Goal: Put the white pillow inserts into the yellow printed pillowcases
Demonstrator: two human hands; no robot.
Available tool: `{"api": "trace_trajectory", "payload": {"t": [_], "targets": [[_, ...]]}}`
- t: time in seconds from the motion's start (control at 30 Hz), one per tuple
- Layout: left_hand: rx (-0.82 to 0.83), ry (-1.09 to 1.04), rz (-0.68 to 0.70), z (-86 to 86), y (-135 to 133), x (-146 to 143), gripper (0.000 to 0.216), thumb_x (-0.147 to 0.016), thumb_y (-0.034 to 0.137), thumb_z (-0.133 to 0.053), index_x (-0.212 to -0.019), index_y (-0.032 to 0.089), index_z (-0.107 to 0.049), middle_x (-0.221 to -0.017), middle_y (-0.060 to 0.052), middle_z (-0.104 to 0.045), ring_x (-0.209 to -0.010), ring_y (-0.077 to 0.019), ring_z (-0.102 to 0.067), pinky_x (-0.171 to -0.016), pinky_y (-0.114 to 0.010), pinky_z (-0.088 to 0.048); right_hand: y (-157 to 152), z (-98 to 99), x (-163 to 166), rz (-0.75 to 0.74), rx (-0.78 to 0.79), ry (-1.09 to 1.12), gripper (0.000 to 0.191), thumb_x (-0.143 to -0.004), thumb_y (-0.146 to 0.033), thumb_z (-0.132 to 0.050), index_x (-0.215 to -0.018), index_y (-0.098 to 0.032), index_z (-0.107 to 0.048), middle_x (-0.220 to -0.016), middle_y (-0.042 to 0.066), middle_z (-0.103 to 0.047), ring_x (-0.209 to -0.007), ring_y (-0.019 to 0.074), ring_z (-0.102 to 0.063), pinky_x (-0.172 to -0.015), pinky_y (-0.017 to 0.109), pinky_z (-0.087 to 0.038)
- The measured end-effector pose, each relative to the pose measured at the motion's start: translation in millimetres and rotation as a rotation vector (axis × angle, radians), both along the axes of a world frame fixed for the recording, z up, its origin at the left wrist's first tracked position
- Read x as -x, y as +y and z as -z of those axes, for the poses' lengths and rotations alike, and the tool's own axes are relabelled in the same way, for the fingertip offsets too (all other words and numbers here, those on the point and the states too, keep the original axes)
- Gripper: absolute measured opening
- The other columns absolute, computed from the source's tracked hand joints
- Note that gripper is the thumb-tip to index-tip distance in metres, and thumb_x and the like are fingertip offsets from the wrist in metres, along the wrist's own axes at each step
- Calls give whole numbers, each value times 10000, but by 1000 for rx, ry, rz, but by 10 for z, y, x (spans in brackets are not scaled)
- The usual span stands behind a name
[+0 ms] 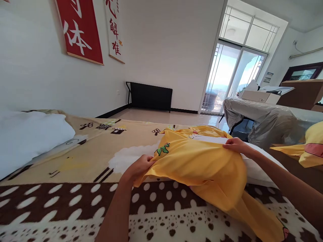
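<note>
A yellow cloth cover with a printed green leaf lies bunched over the bed, its lower right part trailing across the blanket. My left hand is closed on its left edge near the leaf. Pinching its upper edge on the right is my right hand. A white pillow shows beneath and to the right of the cloth, under my right forearm. Some white fabric appears inside the cover's far folds; whether it belongs to the pillow is hidden. Under everything spreads a patterned beige and brown blanket.
Another white pillow rests at the left. On the right, more yellow cloth with a pink band sits beside a plastic-covered table bearing boxes. A black folded panel stands against the wall, left of a glass door.
</note>
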State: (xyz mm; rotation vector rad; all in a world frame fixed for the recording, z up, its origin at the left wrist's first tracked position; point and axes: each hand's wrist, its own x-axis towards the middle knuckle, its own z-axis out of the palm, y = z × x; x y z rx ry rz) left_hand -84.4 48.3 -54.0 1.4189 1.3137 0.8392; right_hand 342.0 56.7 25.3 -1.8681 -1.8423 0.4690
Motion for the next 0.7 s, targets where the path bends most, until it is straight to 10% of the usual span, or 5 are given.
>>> {"api": "trace_trajectory", "payload": {"t": [0.2, 0.33, 0.53, 0.7], "targets": [[6, -112, -25, 60, 46, 86, 298, -556, 435, -750, -644, 159, -679, -597, -35, -668, -515, -189, -558, -435, -243, -382, -60, 75, 456, 41, -136, -347, 83, -746, -172, -543, -778, -137, -610, -848, 115, -638, -834, 236, -566, -724, 324, -378], [-41, -196, -80, 122, 104, 123, 340, -523, 414, -790, -725, 163, -683, -660, -24, -681, -586, -200, -602, -488, -242, -432, -302, 109, 1230, -72, -326, -496, 295, -773, -74, -466, -1040, -130, -578, -1185, 167, -549, -1123, 285, -459, -917, 384, -312], [-204, -307, -344, 191, 208, 69, 367, -562, 466, -749, -732, 166, -622, -650, 19, -633, -578, -149, -568, -515, -223, -424, -817, 300, 2305, -562, -534, -616, 154, -842, -313, -540, -883, -169, -577, -919, 78, -595, -872, 231, -518, -755, 357, -389], [-251, -328, -483, 359, 335, 25, 360, -621, 470, -712, -574, 170, -519, -477, 61, -480, -465, -89, -432, -424, -196, -286, -747, 767, 2505, -549, -626, -545, 213, -754, -312, -648, -872, -168, -545, -914, 74, -572, -836, 227, -485, -715, 351, -368]]}}
